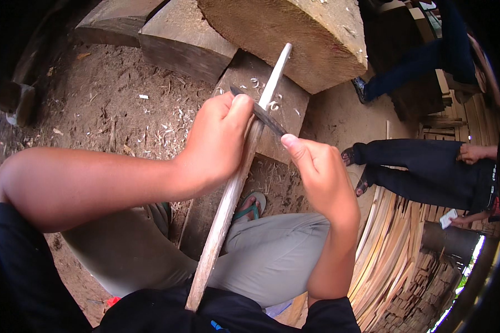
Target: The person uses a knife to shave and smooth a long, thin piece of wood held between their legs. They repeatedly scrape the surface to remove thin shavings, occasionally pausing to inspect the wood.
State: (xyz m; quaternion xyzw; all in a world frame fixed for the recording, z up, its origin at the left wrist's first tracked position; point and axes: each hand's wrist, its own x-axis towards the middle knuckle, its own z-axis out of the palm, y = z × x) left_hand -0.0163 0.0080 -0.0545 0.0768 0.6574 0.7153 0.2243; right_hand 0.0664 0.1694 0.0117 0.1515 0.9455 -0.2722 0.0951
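A long pale wooden stick (228,205) slants up from against my belly to a large wooden block, where its whittled, whiter far end rests. Across the stick lies a dark knife (270,120). My right hand (323,176) is closed round the near right end of the knife, thumb along it. My left hand (219,141) is closed at the knife's other end, on the left of the stick, with its thumb pressed on the blade and the dark tip showing past it. The left fingers are mostly hidden. Curled shavings (273,105) lie beside the blade.
The large wooden block (294,39) stands ahead, with more blocks (186,39) to its left. Below is a plank (286,125). Shavings litter the dirt floor (122,105). Long strips (386,244) lie at right, near a standing person (428,161); another person's leg (408,66) is beyond.
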